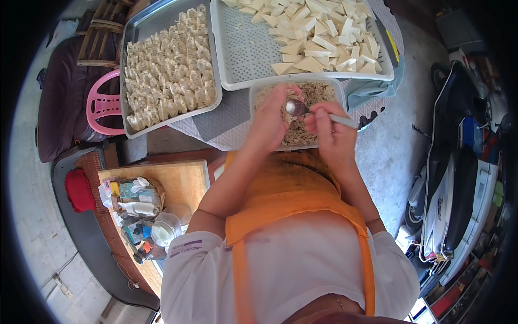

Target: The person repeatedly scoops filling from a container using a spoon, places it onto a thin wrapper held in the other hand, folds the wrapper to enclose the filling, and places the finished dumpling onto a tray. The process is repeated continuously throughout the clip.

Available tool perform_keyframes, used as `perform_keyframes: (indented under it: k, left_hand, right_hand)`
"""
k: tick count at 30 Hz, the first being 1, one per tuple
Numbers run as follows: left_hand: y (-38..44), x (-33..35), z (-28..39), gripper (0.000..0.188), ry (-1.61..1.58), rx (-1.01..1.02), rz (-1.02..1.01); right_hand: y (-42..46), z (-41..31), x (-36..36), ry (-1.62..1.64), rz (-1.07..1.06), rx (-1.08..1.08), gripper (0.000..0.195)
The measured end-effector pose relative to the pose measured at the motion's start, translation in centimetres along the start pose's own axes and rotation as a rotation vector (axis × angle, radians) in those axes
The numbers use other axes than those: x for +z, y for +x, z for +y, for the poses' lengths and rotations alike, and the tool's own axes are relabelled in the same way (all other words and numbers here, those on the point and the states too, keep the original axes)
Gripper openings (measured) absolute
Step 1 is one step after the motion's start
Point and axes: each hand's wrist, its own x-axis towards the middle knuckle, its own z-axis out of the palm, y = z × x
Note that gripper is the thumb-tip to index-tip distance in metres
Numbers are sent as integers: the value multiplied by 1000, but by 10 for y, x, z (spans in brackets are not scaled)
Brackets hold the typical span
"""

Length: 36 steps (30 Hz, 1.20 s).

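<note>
My right hand grips the handle of a metal spoon, whose bowl is over a plastic tub. Crumbly brown filling covers much of the tub's inside. My left hand is cupped above the tub's left part, close to the spoon bowl; whether something lies in its palm is hard to make out. Beyond the tub, pale triangular pieces, apparently tofu, are heaped in a perforated white plastic tray. Rows of pale pieces with speckled filling stand packed in a metal tray to the left.
A cloth-covered table carries the trays. A blue-green cloth and a yellow-and-black tool lie at its right. Left are a pink chair and a wooden table with a basket. A motor scooter stands right.
</note>
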Motion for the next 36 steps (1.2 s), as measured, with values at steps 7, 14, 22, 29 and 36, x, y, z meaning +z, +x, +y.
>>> perform_keyframes:
  k: [7, 14, 22, 29, 36]
  left_hand:
    - [-4, -2, 3, 42, 202, 24, 13]
    - [4, 2, 7, 47, 161, 158, -8]
    - [7, -5, 14, 44, 124, 141, -86]
    - [-1, 18, 15, 48, 239, 67, 71]
    - [13, 4, 1, 29, 272, 362, -166]
  right_hand:
    - [7, 12, -11, 255, 38, 111, 14]
    - [6, 20, -6, 477, 23, 349, 17]
    - [-2, 21, -38, 398, 142, 206, 15]
    - [-8, 27, -40, 343, 136, 232, 14]
    - [-12, 21, -32, 354, 80, 332, 14]
